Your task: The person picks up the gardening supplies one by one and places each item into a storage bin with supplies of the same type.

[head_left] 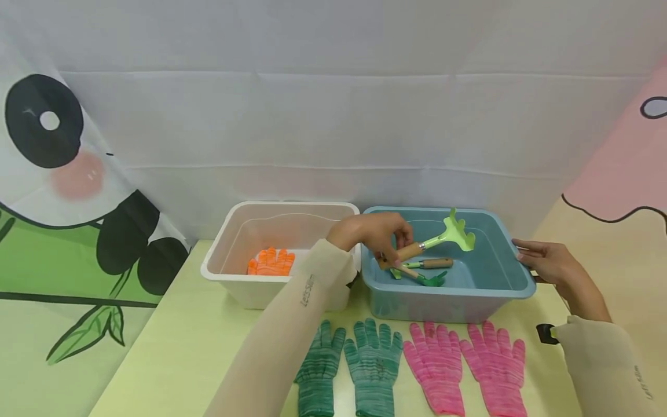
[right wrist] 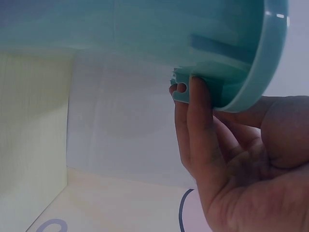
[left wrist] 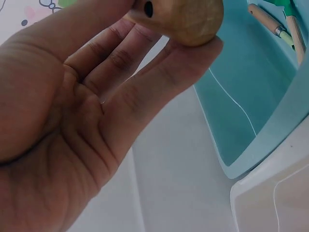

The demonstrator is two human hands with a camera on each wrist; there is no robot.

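My left hand (head_left: 383,233) pinches the wooden handle of a light green hand rake (head_left: 458,233) above the blue bin (head_left: 448,292). The rake lies tilted, its tines pointing right and up. In the left wrist view, the rounded handle end (left wrist: 200,21) sits between thumb and fingers. At the bin's right end, my right hand (head_left: 554,266) grips the rim, fingers hooked up under its lip in the right wrist view. Inside the bin lie a small dark green fork (head_left: 432,281) and a light green tool with a wooden handle (head_left: 436,263).
A white bin (head_left: 237,278) with an orange glove (head_left: 272,263) in it stands just left of the blue one. In front, green gloves (head_left: 375,365) and pink gloves (head_left: 495,370) lie flat on the pale yellow table (head_left: 177,341). A white cloth (head_left: 312,127) hangs behind.
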